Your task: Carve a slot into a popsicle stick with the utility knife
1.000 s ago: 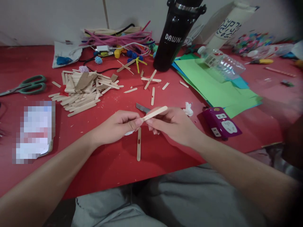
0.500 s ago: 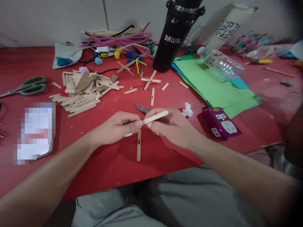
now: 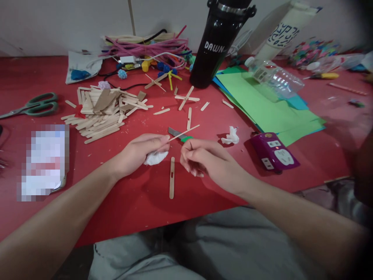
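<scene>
Popsicle stick (image 3: pixel 184 133), pale bare wood, juts from the left hand (image 3: pixel 140 151) above the red tabletop (image 3: pixel 125 202), turned edge-on to the view so that it reads as a thin, straight line, slanting up toward the right, its far end well clear of the fingers. The left hand is closed in a pinch, thumb over forefinger, on the stick's near end; white tissue (image 3: pixel 156 157) shows beneath that hand, though whether it is gripped too cannot be told. The right hand (image 3: pixel 201 157) is loosely half open just beside the stick, fingers curled, with nothing visible in its grasp. Behind the stick lies a utility knife (image 3: pixel 175 133), blade out, its green handle partly hidden by the right hand; whether they touch cannot be told. Between the hands and nearer the person lies a slotted stick (image 3: pixel 171 187), round-ended and flat, with a small opening cut near its middle.
</scene>
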Tool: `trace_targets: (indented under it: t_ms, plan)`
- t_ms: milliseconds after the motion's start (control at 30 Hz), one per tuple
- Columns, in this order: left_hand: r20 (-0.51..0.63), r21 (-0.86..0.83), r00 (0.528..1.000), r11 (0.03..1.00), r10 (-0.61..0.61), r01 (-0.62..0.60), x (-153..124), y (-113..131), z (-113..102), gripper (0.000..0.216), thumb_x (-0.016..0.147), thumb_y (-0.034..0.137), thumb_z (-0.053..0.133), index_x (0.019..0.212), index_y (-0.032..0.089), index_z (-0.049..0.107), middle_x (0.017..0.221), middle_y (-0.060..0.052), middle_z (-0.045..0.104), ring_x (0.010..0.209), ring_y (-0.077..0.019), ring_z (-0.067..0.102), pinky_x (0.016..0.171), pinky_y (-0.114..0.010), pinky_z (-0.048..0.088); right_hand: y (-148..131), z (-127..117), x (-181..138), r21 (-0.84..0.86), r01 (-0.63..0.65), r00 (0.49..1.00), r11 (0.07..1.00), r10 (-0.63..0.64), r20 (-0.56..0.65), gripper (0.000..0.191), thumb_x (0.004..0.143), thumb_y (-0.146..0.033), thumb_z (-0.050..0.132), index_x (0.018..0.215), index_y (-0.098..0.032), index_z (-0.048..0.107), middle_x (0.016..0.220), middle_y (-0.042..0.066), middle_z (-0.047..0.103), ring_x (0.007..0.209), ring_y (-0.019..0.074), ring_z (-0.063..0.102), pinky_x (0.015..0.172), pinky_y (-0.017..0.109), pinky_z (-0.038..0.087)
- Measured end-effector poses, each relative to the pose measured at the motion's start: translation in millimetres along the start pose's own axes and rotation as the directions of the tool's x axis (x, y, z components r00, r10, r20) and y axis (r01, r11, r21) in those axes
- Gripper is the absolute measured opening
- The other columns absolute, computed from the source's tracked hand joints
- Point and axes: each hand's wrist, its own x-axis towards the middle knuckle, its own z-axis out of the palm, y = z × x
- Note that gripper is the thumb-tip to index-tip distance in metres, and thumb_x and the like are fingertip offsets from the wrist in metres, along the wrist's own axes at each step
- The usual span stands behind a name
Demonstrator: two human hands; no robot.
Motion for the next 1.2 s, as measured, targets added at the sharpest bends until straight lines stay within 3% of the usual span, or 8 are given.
trace_targets:
  t_ms: [133,333,467,533,667,800,900,1200]
  plan:
    - [0.055,-0.052,0.998,0.998,0.024,-0.021,1.2,-2.9,-1.7,0.042,0.090,0.045,0.048,0.060,0.018,0.035,0.055,0.004,0.029,0.048,-0.0067,0.026,0.045,-0.023,0.022,-2.0,-5.1,2.6,-0.032,-0.010,0.993,0.999,0.006,-0.121,0.026,0.084,-0.016,0.039,0.059,-0.021,0.042,0.054,-0.002,0.051,0.046,0.0091,0.041,0.045,0.026,0.031]
    - [0.051,-0.022,0.998,0.999,0.030,-0.029,1.5,-2.8,-3.1,0.044,0.090,0.046,0.046,0.059,0.019,0.031,0.055,0.004,0.026,0.047,-0.0065,0.023,0.045,-0.023,0.021,1.2,-15.3,4.7,-0.254,0.200,0.902,0.946,-0.279,-0.330,0.032,0.094,-0.024,0.046,0.063,-0.021,0.050,0.055,-0.003,0.050,0.049,0.0097,0.045,0.046,0.026,0.034]
    - [0.050,-0.038,0.998,0.999,0.033,-0.031,1.5,-3.2,-2.2,0.046,0.090,0.047,0.047,0.058,0.019,0.029,0.054,0.005,0.026,0.047,-0.0061,0.021,0.044,-0.023,0.020,7.8,-21.8,5.8,-0.474,0.316,0.800,0.822,-0.500,-0.333,0.008,0.088,-0.027,0.062,0.082,-0.022,0.060,0.070,-0.001,0.060,0.059,0.0123,0.055,0.052,0.027,0.041]
    - [0.048,-0.029,0.998,0.999,0.040,-0.039,1.5,-2.4,-1.8,0.046,0.090,0.046,0.047,0.058,0.018,0.029,0.054,0.005,0.026,0.047,-0.0062,0.021,0.044,-0.023,0.019,9.0,-22.5,5.8,-0.577,0.340,0.778,0.743,-0.567,-0.271,0.011,0.088,-0.028,0.063,0.078,-0.022,0.061,0.069,-0.001,0.061,0.059,0.0125,0.055,0.052,0.027,0.042]
    - [0.078,0.055,0.996,0.998,0.035,-0.039,0.7,2.5,0.4,0.042,0.092,0.043,0.044,0.059,0.018,0.037,0.053,0.004,0.033,0.048,-0.0068,0.027,0.046,-0.023,0.023,7.7,-16.9,4.5,-0.693,0.387,0.767,0.609,-0.629,-0.125,0.011,0.088,-0.026,0.063,0.078,-0.021,0.063,0.074,-0.001,0.066,0.063,0.0126,0.058,0.059,0.027,0.045]
    - [0.078,0.136,0.997,0.990,0.025,-0.036,-1.2,7.7,5.1,0.038,0.092,0.039,0.045,0.061,0.017,0.044,0.056,0.004,0.038,0.050,-0.0066,0.032,0.048,-0.022,0.025,7.3,-9.5,4.4,-0.681,0.435,0.777,0.589,-0.628,-0.047,0.005,0.089,-0.021,0.061,0.089,-0.020,0.065,0.089,0.002,0.073,0.073,0.0130,0.065,0.064,0.026,0.049]
    - [0.058,0.167,0.997,0.984,0.044,-0.053,-2.5,8.4,8.1,0.034,0.091,0.035,0.046,0.063,0.016,0.045,0.059,0.004,0.039,0.053,-0.0063,0.033,0.048,-0.022,0.025,8.0,-7.2,5.5,-0.695,0.433,0.777,0.574,-0.628,-0.035,0.006,0.089,-0.019,0.060,0.088,-0.019,0.066,0.084,0.001,0.073,0.067,0.0115,0.063,0.060,0.025,0.047]
    - [0.152,0.238,0.987,0.967,0.058,-0.094,-2.2,5.4,7.3,0.036,0.094,0.035,0.042,0.064,0.017,0.042,0.060,0.005,0.038,0.054,-0.0063,0.033,0.050,-0.022,0.027,11.0,-10.5,8.4,-0.628,0.376,0.845,0.681,-0.530,-0.068,0.014,0.091,-0.020,0.056,0.081,-0.016,0.066,0.074,0.000,0.068,0.062,0.0102,0.056,0.057,0.024,0.042]
